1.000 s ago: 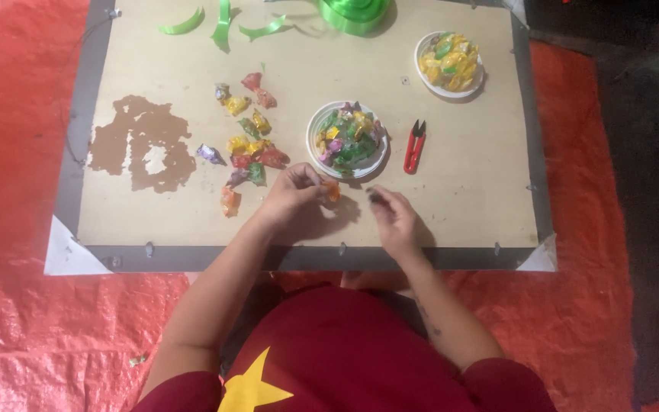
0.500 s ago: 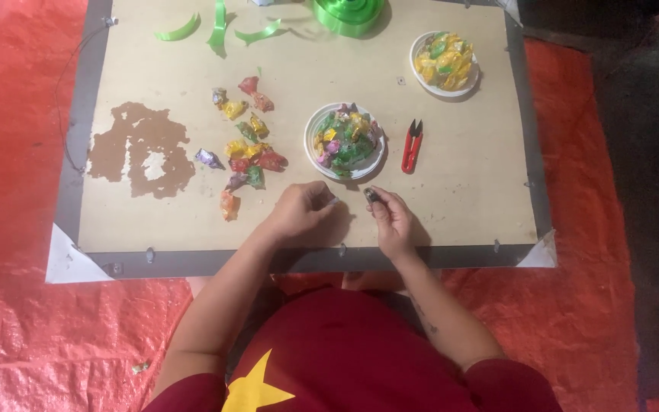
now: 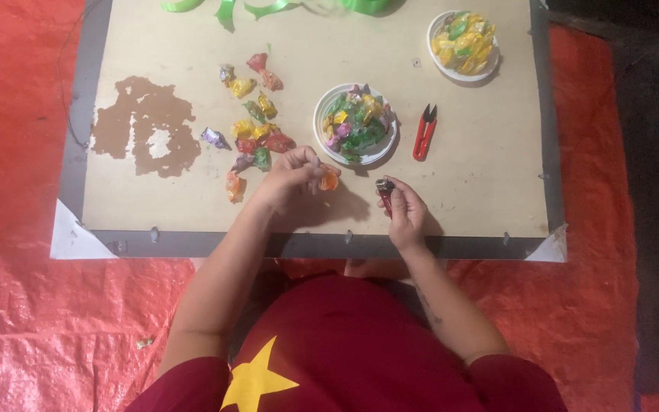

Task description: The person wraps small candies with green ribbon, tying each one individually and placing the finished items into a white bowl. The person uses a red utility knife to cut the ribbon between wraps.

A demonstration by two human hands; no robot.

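My left hand [image 3: 287, 179] pinches an orange wrapped candy [image 3: 329, 180] just above the tan board [image 3: 467, 191], below a white bowl [image 3: 331, 145] of mixed wrapped candies. My right hand [image 3: 404, 210] grips a small red lighter [image 3: 384, 194] upright, a short gap to the right of the candy. A loose group of wrapped candies [image 3: 253, 126] lies on the board left of my left hand.
Red thread snips [image 3: 424, 132] lie right of the bowl. A second white bowl [image 3: 451, 69] of yellow and green candies sits at the far right. Green ribbon [image 3: 226, 9] runs along the far edge. A brown peeled patch [image 3: 146, 126] marks the board's left. Orange tarp [image 3: 32, 305] surrounds it.
My hands have drawn slightly apart: the left hand shifted left and up with the orange candy, and the right hand with the lighter lowered toward the board's near edge.
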